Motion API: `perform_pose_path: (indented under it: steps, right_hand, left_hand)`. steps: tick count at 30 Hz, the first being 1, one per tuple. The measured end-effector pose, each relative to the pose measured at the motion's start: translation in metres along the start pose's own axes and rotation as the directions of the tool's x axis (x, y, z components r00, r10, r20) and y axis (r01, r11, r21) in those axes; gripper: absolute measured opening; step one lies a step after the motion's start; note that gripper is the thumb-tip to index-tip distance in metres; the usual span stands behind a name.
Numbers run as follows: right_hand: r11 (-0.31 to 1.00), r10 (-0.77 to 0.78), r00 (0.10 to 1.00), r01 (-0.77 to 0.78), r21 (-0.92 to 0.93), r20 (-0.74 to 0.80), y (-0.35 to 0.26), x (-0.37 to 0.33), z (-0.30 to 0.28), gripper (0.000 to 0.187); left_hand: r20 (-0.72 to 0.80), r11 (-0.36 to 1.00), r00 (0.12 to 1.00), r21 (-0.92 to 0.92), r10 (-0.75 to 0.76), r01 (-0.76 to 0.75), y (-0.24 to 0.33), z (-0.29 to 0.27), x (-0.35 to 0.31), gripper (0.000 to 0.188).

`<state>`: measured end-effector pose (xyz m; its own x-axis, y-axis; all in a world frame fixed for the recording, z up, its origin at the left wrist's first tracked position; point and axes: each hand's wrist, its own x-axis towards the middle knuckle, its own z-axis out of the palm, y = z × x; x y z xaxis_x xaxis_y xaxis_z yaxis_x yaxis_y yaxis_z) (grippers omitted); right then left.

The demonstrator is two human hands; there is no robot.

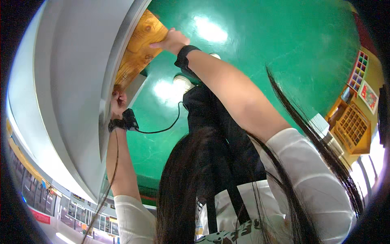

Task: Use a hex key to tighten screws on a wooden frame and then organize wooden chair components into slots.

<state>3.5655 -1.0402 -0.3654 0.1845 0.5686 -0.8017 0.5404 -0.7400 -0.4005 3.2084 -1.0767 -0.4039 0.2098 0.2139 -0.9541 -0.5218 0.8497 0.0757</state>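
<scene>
A knotty, yellow-brown wooden board [140,51] slants along the edge of a large grey-white panel [77,81]. At the board's upper right edge is my right hand [175,40], thumb laid on its face and the other fingers folded round its edge. My left hand [119,101] is closed at the board's near end, close against the panel, its fingertips partly hidden. Both wrists wear black straps, and a black cable [162,129] runs from the small box [130,119] on the left one.
Under me spreads a glossy green floor [243,36] with bright reflections. A wooden rack with many compartments [353,128] stands far right, near a framed red-and-white picture [369,96]. Windows [81,213] show at lower left. Long dark hair hangs across the view.
</scene>
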Motion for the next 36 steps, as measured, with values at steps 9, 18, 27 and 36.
perform_pose_path:
  steps: [9,18,27,36]
  right_hand:
    - [0.989,-0.098,0.988,0.11,0.098,-0.116,0.016,0.018,0.02,0.088]
    - [0.859,-0.393,0.917,0.391,0.33,-0.063,0.031,0.027,0.017,0.057]
    - [0.701,-0.487,0.865,0.303,0.646,0.123,0.029,0.02,0.004,0.04]
    - [0.729,-0.503,0.864,0.445,0.52,-0.033,0.015,0.043,-0.006,0.05]
  left_hand:
    - [-0.168,0.843,0.827,0.15,0.536,-0.517,-0.026,-0.021,0.05,0.009]
    - [-0.191,0.854,0.833,0.111,0.52,-0.508,-0.031,-0.003,0.031,0.015]
    - [0.129,0.954,0.963,0.159,0.235,-0.254,-0.019,-0.038,0.037,0.019]
    - [-0.358,0.905,0.847,-0.014,0.392,-0.425,-0.062,0.057,0.006,0.013]
